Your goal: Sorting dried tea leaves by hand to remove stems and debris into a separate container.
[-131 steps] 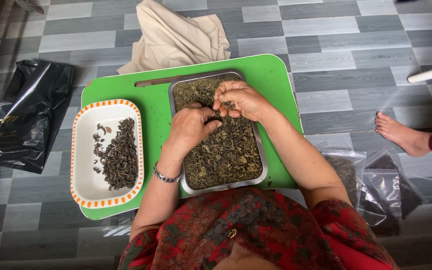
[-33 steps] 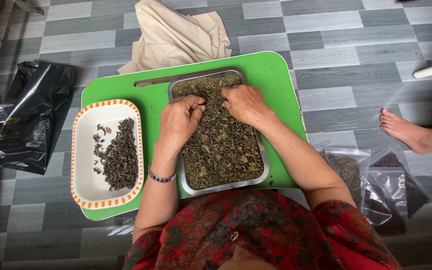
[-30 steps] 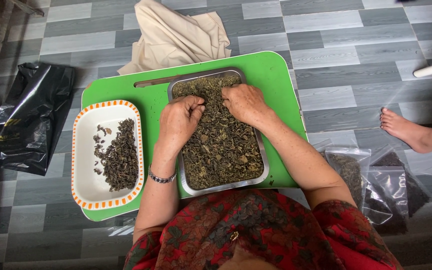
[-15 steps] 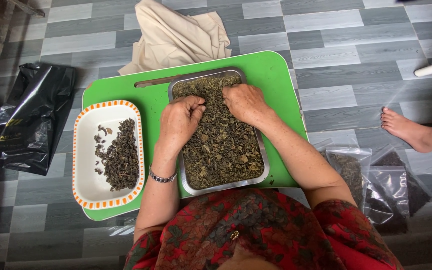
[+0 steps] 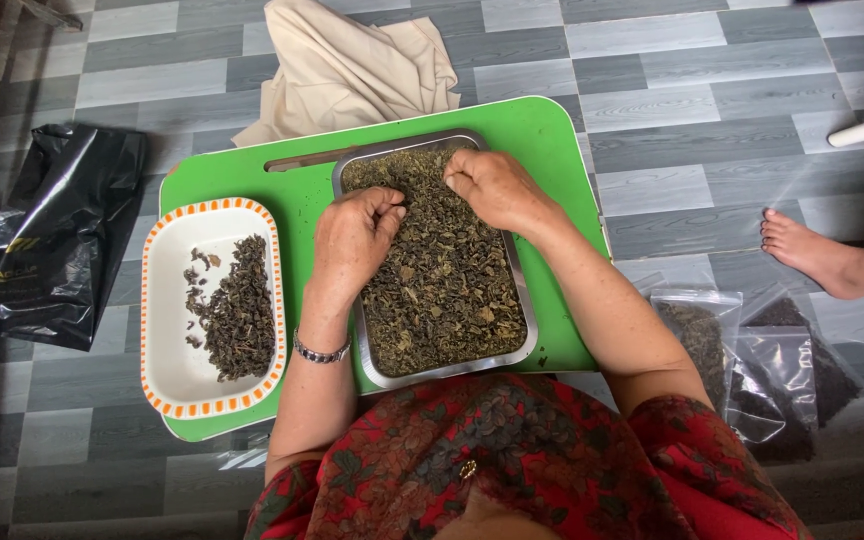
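Observation:
A metal tray (image 5: pixel 525 318) full of dried dark-green leaves (image 5: pixel 442 300) sits on a green low table (image 5: pixel 542 130). My left hand (image 5: pixel 352 235) rests on the leaves at the tray's upper left, fingers curled and pinching some. At the tray's far end my right hand (image 5: pixel 492 185) is curled over the leaves, fingertips pressed together on them. Left of the tray lies a white rectangular dish with an orange-dashed rim (image 5: pixel 167 340) holding a smaller pile of dark leaves (image 5: pixel 237 305).
A beige cloth (image 5: pixel 352 65) lies beyond the table. A black plastic bag (image 5: pixel 52 235) sits on the tiled floor at left. Clear plastic bags of dark leaves (image 5: pixel 762 370) lie at right, near another person's bare foot (image 5: pixel 817 255).
Since the oldest frame both hands have lowered onto the leaves and spread slightly apart; over the last second they barely move. The other person's foot has shifted a little.

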